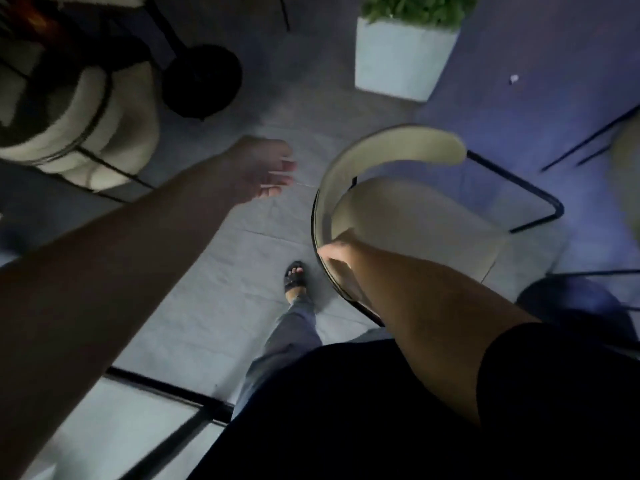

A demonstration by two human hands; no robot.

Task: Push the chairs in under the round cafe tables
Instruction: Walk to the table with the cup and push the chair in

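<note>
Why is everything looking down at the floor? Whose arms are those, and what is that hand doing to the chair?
No machine here. A person wears a camera on their head, so you see what they see when looking down: their own two arms, a leg and a sandal mid-step on the grey floor.

The right hand grips the curved back of a cream chair with a thin black frame. The left hand is stretched out open, holding nothing.

Up on the left stands another cream chair, beside a round black table base. At the top is a green plant in a white square pot. The picture is dim and blurry, so small details are hard to make out.
</note>
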